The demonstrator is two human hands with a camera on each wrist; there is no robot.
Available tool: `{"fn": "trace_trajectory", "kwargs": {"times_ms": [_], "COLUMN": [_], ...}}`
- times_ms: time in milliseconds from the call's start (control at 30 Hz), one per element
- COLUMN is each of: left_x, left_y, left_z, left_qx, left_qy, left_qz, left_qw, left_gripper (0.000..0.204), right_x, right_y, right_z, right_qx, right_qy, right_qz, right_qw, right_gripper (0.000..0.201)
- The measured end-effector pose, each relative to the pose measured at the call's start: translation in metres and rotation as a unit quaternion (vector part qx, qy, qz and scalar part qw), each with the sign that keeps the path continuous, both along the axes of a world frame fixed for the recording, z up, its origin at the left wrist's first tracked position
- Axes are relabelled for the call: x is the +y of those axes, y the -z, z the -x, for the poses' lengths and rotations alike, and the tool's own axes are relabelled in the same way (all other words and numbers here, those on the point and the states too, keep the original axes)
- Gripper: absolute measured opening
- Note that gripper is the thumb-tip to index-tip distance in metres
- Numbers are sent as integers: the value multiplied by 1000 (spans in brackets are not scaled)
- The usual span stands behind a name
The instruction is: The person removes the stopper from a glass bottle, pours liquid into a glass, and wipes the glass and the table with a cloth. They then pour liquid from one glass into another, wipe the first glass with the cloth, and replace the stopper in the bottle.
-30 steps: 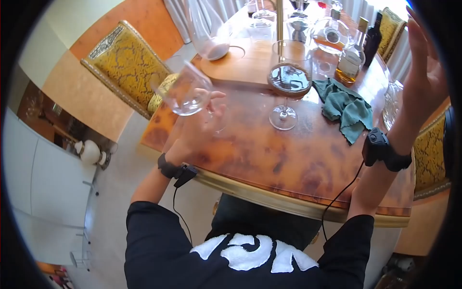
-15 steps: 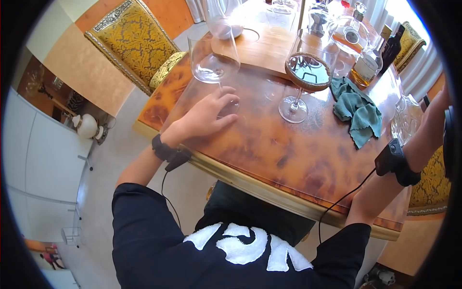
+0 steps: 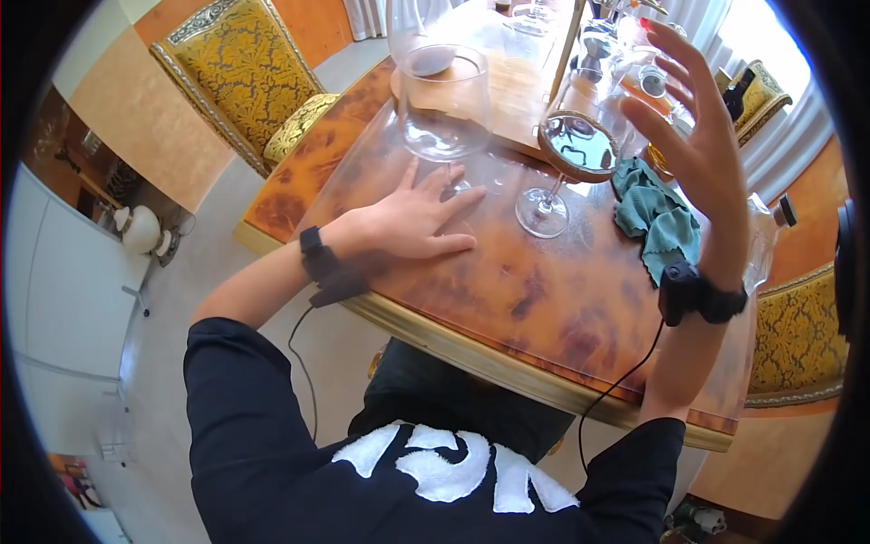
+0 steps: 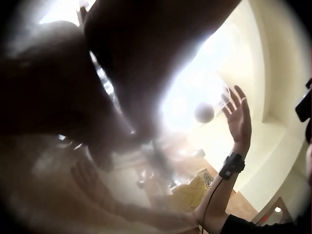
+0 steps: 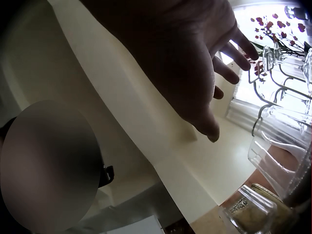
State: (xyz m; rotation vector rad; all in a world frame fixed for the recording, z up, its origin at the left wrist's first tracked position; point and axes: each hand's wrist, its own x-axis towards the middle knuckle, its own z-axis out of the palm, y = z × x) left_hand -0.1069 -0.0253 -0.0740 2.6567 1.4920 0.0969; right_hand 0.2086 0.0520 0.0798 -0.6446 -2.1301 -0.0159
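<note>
A large clear stemmed glass [image 3: 446,109] stands upright near the left side of the table. My left hand [image 3: 412,216] lies palm down with spread fingers, the fingertips reaching over the glass's foot. In the left wrist view that hand is a dark, close shape that hides much of the scene. To its right is a wide stemmed glass with a brown-coated rim [image 3: 578,150], dark liquid inside. My right hand [image 3: 702,136] is raised above the table's right side, fingers apart and holding nothing. Below it lies a crumpled green cloth [image 3: 654,218].
A wooden board [image 3: 521,100] lies farther back, with a tall clear vessel [image 3: 419,45] at its left. Several glasses and bottles, including a dark bottle [image 3: 739,91], crowd the far right. A clear decanter [image 3: 759,254] stands at the right edge. A yellow chair [image 3: 240,77] is at the left.
The large clear glass, tilted in my left hand earlier, came down upright onto the table. My left hand then spread over its foot. My right hand swung out rightward, then back in.
</note>
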Motion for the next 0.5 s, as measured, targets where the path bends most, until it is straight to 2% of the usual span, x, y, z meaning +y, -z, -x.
{"fn": "trace_trajectory", "kwargs": {"times_ms": [67, 100, 133, 200, 267, 300, 400, 500], "left_x": [3, 4, 5, 7, 9, 11, 25, 38], "left_y": [4, 6, 7, 8, 7, 7, 10, 7], "left_z": [1, 2, 2, 2, 0, -1, -8, -25], "left_qx": [-11, -15, -25, -7, -10, -3, -9, -3], "left_qy": [13, 13, 7, 14, 10, 12, 35, 40], "left_qz": [7, 13, 13, 19, 21, 23, 23, 32], "left_qw": [1000, 1000, 1000, 1000, 1000, 1000, 999, 999], "left_gripper": [76, 78, 78, 80, 81, 81, 82, 83], "right_x": [23, 22, 24, 14, 6, -1, 2, 1], "right_y": [23, 34, 50, 74, 92, 96, 104, 103], "right_z": [12, 18, 20, 26, 32, 36, 37, 31], "right_qx": [163, 182, 218, 236, 195, 216, 257, 262], "right_qy": [-37, -36, -74, -134, -113, -122, -146, -125], "right_qz": [77, 82, 146, 290, 329, 360, 384, 397], "right_qw": [983, 979, 962, 918, 917, 899, 875, 871], "right_gripper": [84, 85, 89, 89, 85, 83, 80, 75]}}
